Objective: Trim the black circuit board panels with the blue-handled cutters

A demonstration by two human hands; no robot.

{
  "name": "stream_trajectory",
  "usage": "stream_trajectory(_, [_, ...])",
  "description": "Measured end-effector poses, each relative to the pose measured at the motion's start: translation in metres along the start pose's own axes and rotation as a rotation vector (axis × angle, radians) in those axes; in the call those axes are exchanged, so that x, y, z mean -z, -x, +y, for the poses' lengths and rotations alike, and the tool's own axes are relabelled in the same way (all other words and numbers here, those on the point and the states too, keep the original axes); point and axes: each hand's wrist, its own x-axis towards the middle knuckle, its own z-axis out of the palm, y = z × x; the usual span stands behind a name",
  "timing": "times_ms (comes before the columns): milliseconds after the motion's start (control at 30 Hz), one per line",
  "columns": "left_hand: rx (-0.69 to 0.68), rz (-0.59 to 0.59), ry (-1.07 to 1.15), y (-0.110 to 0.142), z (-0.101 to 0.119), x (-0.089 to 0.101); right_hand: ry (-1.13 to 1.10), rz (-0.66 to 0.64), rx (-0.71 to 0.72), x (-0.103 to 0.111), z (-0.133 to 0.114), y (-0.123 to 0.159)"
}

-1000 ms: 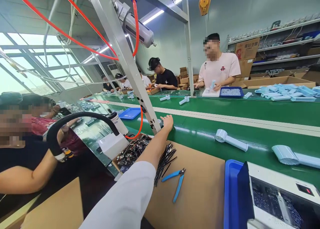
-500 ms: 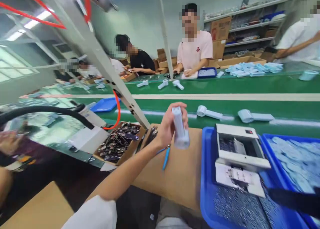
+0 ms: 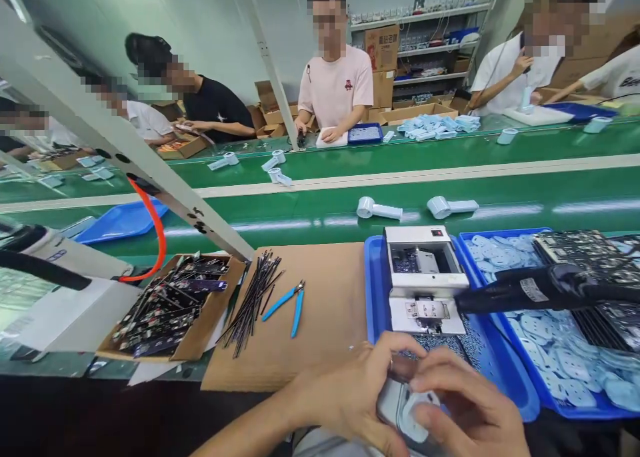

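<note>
In front of my body, at the bottom of the head view, my left hand (image 3: 357,390) wraps round a pale blue plastic housing (image 3: 389,400). My right hand (image 3: 470,400) has its thumb and fingers closed on a light blue cover plate (image 3: 417,414) with small holes, which lies against the housing. Fingers hide part of both pieces. Beyond my hands is a white screw feeder (image 3: 427,280) in a blue tray (image 3: 373,304). A black electric screwdriver (image 3: 525,290) lies to the right.
Blue-handled side cutters (image 3: 295,304) and thin black strips (image 3: 255,297) lie on cardboard (image 3: 330,297). A carton of circuit boards (image 3: 175,304) stands left. More cover plates (image 3: 565,357) fill a tray. Housings (image 3: 380,209) rest on the green conveyor (image 3: 320,220). A metal post (image 3: 165,170) slants nearby; co-workers sit opposite.
The housing has come down from over the cardboard to near my lap in my left hand. My right hand has entered view with the cover plate. The view has turned right.
</note>
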Motion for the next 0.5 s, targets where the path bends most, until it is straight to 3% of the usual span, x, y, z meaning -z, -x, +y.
stream_trajectory(67, [0.015, 0.003, -0.036, 0.001, -0.001, -0.001, 0.000, -0.075, 0.009, 0.007, 0.008, -0.003])
stream_trajectory(200, [0.098, 0.033, -0.321, 0.006, -0.002, -0.004, -0.005, 0.017, -0.053, 0.004, 0.009, -0.008])
stream_trajectory(267, [0.068, 0.061, -0.380, 0.010, -0.004, -0.006, -0.017, 0.042, -0.037, -0.003, 0.008, -0.008])
stream_trajectory(400, [-0.134, 0.223, -0.455, 0.013, -0.009, -0.012, -0.016, 0.182, -0.011, -0.030, 0.017, 0.003])
stream_trajectory(500, [-0.353, 0.346, -0.501, 0.005, -0.009, -0.014, 0.060, 0.415, 0.069, -0.045, 0.029, 0.011])
